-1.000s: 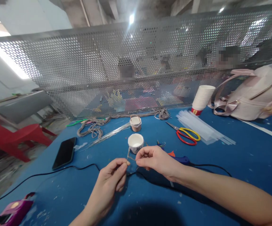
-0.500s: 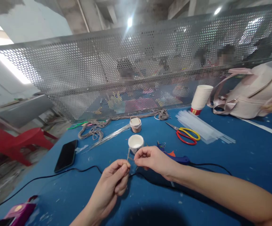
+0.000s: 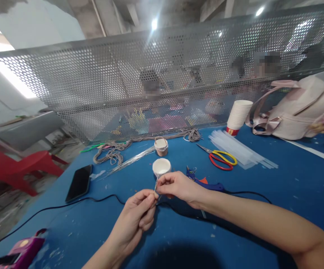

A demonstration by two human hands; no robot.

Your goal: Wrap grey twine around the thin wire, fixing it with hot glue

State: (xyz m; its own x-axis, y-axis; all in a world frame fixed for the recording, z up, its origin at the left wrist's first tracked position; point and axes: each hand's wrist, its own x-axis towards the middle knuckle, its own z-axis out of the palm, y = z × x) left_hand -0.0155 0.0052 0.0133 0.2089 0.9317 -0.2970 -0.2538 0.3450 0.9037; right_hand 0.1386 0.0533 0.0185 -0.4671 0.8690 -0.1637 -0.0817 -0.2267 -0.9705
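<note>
My left hand (image 3: 139, 210) pinches a thin piece of cord (image 3: 156, 185) between thumb and forefinger, low over the table. Just right of it, my right hand (image 3: 174, 185) has its fingers closed at the same cord, close to the other fingertips. The cord runs up toward a small white cup (image 3: 162, 167), whose lower part is partly hidden by my right hand. Behind that cup stands a second small one, a lidded cup wrapped in brown with a handle (image 3: 161, 147). A blue glue gun (image 3: 210, 185) lies beyond my right wrist.
Scissors with red and yellow handles (image 3: 223, 160), clear plastic strips (image 3: 238, 151), stacked paper cups (image 3: 239, 116) and a pale backpack (image 3: 302, 108) occupy the right. Left are a phone (image 3: 79, 183), wires (image 3: 132, 160), grey cord (image 3: 110, 155) and a black cable (image 3: 89, 200). A perforated metal screen (image 3: 94, 86) stands behind.
My right hand has shifted slightly left, bringing its fingertips nearer to my left hand at the cord. The left hand has barely moved.
</note>
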